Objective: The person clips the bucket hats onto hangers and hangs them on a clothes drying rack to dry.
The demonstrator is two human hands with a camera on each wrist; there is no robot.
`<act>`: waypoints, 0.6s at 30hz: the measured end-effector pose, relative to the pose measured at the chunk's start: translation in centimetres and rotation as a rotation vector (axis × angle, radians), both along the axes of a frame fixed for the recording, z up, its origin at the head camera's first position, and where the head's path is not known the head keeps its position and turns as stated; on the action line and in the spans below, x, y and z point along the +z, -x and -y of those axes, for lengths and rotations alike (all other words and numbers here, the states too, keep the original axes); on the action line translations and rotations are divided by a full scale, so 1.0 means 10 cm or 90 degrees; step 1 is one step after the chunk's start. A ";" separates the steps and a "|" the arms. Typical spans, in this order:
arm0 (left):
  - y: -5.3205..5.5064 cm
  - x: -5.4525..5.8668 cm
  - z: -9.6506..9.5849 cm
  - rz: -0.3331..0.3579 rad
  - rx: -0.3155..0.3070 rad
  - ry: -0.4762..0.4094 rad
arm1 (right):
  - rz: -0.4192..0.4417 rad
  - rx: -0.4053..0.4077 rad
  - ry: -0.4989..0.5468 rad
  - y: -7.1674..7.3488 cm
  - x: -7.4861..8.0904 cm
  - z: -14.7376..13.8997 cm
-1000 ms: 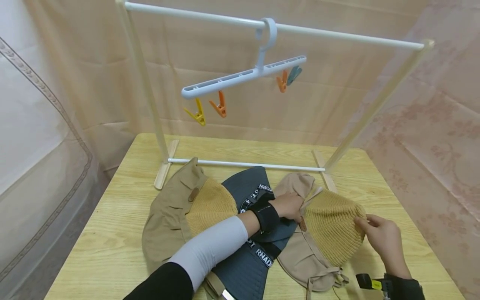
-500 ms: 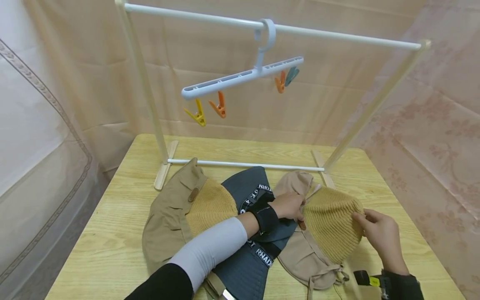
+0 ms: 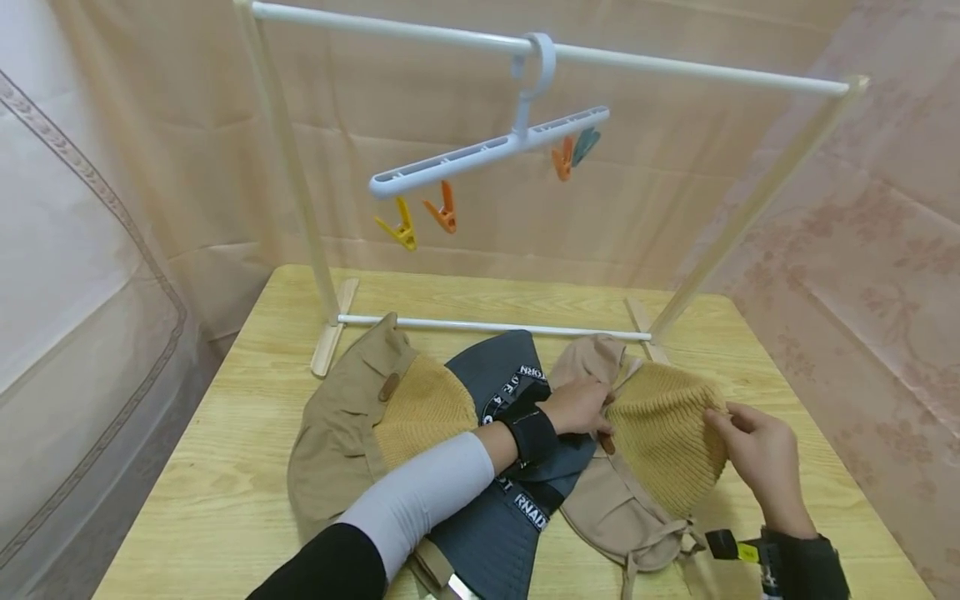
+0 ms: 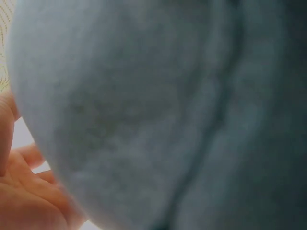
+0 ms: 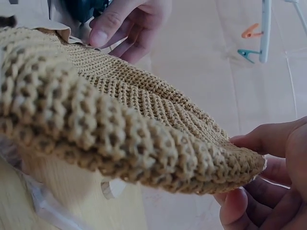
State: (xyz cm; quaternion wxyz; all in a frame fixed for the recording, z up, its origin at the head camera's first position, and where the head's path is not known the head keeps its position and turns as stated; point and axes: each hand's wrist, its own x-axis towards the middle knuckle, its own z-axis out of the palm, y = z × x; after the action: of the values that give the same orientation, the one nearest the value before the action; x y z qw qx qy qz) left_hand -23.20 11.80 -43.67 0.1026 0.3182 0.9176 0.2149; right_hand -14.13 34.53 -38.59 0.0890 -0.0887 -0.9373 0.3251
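A sun hat with a mustard knit crown (image 3: 667, 437) and a beige brim (image 3: 611, 508) is at the right of the table. My right hand (image 3: 761, 458) pinches the crown's right edge between thumb and fingers, which the right wrist view shows closely on the knit edge (image 5: 192, 163). At the hat's other side, my left hand (image 3: 577, 408) grips it where crown meets brim; some of its fingers are hidden. The left forearm crosses a dark grey hat (image 3: 487, 533) with lettered bands. Blurred grey fabric (image 4: 120, 110) fills most of the left wrist view.
A khaki hat (image 3: 337, 450) with a knit part lies at the left, overlapped by the grey one. Behind stands a white rack (image 3: 697, 71) with a low crossbar (image 3: 480, 325). From it hangs a pale blue hanger (image 3: 487, 154) with several coloured clips (image 3: 405, 225).
The right-hand hat has risen slightly and its brim has shifted a little away from the table's front. My right hand has moved slightly up with it; the left keeps its hold.
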 end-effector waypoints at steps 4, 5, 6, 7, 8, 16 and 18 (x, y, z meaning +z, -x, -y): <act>0.01 0.00 0.00 0.003 0.000 -0.015 | -0.023 0.001 -0.013 0.00 0.04 0.03; 0.02 0.00 0.00 0.006 0.001 -0.019 | -0.032 0.002 -0.017 0.00 0.05 0.04; 0.02 0.00 0.00 0.006 0.002 -0.019 | -0.039 0.005 -0.020 0.00 0.05 0.05; 0.02 0.00 0.00 0.006 0.003 -0.019 | -0.046 0.007 -0.021 0.01 0.06 0.06; 0.02 0.00 0.00 0.006 0.003 -0.020 | -0.052 0.010 -0.022 0.02 0.07 0.07; 0.01 0.04 0.02 0.011 0.013 -0.048 | -0.093 0.024 0.001 0.08 0.16 0.13; 0.02 0.05 0.02 0.007 0.014 -0.055 | -0.105 0.023 0.004 0.09 0.17 0.15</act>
State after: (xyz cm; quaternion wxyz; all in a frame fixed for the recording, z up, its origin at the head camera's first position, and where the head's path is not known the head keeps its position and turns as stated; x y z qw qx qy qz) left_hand -23.38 11.59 -43.17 0.0919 0.3112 0.9103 0.2571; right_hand -15.00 33.07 -36.85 0.1601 -0.0452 -0.9271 0.3358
